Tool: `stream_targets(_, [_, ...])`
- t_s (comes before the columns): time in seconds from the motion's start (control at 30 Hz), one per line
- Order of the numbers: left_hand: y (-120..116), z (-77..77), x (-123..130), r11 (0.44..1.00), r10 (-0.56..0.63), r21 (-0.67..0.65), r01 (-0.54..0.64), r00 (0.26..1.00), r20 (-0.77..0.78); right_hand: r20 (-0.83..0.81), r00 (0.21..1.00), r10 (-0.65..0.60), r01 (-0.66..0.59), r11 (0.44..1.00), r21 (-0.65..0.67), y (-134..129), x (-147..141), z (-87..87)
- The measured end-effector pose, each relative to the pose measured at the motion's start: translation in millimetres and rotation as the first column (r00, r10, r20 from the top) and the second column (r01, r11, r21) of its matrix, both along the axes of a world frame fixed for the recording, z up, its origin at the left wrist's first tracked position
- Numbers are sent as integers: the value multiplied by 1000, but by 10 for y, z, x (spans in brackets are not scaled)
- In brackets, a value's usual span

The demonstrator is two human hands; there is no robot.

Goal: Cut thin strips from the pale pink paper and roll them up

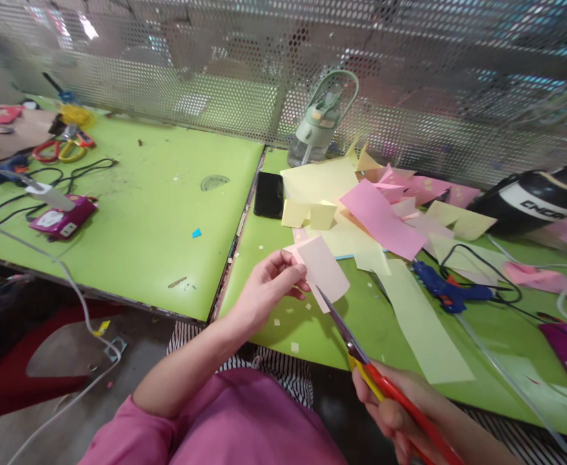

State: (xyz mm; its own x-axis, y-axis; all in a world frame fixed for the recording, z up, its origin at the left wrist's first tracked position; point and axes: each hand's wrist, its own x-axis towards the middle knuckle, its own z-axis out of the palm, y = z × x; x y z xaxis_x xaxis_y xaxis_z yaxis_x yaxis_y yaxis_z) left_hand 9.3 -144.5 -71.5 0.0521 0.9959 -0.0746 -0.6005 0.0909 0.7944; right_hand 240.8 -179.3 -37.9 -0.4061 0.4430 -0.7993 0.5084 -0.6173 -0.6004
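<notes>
Between the thumb and fingers of my left hand (274, 287) is a piece of pale pink paper (326, 268), held above the green table. My right hand (390, 413) grips scissors (356, 349) with red and yellow handles. Their blades reach up to the lower edge of the pink paper, where a narrow strip hangs at the tip. Small paper scraps (294, 347) lie on the table below. Folded pale yellow paper pieces (309, 214) stand just beyond my left hand. A long pale yellow-green strip (429, 323) lies to the right of the scissors.
Pink and yellow sheets (385, 216) are heaped at the back. Around them are a phone (268, 194), a green-lidded bottle (318, 129), a black bottle (535, 200) and a blue glue gun (451, 289). Cables cross both sides. A perforated metal screen (225, 84) borders the table's back.
</notes>
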Motion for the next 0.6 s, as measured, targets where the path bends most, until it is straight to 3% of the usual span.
stream_targets(0.23, [-11, 44, 21, 1000, -9, -20, 9, 1000, -15, 47, 999, -5, 0, 994, 110, -52, 124, -224])
stream_targets(0.3, [-18, 64, 25, 1000, -16, -22, 15, 1000, -19, 64, 998, 27, -32, 996, 86, -54, 125, -250])
stream_targets(0.4, [-29, 81, 26, 999, -27, -28, 26, 998, -51, 103, 994, 38, -41, 998, 36, -56, 82, -224])
stream_targets(0.6, [-50, 71, 14, 998, -58, 0, 58, 994, -94, 84, 996, 17, -24, 996, 81, -82, 6, -109])
